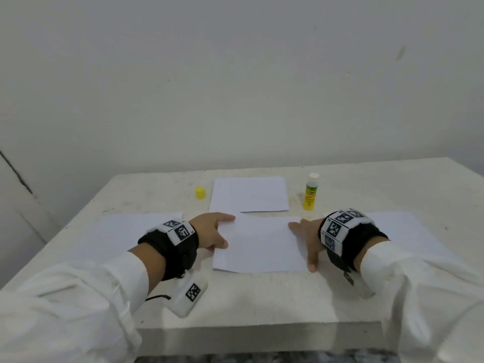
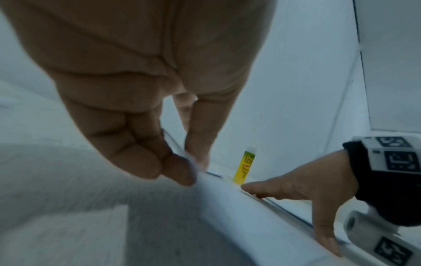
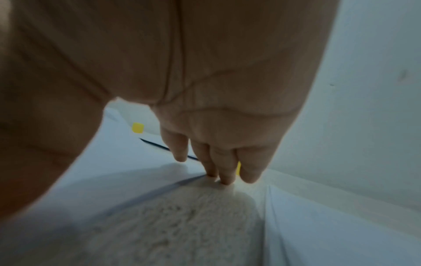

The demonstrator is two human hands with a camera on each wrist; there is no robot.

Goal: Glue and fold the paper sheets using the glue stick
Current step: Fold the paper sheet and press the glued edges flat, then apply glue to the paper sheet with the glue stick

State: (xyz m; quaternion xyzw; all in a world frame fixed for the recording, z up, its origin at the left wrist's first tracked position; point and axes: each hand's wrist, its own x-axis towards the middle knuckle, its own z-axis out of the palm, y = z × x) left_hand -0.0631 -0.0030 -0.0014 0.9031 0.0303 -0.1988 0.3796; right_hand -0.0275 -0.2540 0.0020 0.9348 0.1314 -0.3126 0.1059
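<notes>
The folded white paper sheet (image 1: 258, 244) lies centred on the white table (image 1: 262, 297). The left hand (image 1: 210, 233) pinches its left edge; the right hand (image 1: 306, 238) rests flat, fingers extended, at its right edge. Uneven pressure risks misaligning glued layers. The uncapped yellow-green glue stick (image 1: 311, 192) may dry.

Left hand (image 1: 209, 230): we hold it palm down in front of us, thumb and fingers closing on a paper edge in a pinch, as our left wrist view shows. Left wrist: black band with white marker blocks; white sleeve on the forearm. Right hand (image 1: 307, 238): we hold it palm down, fingers (image 3: 224, 171) straight and together with their tips down, thumb spread toward us. Right wrist: same black band and marker blocks, white sleeve behind it. Both forearms angle inward.
</notes>
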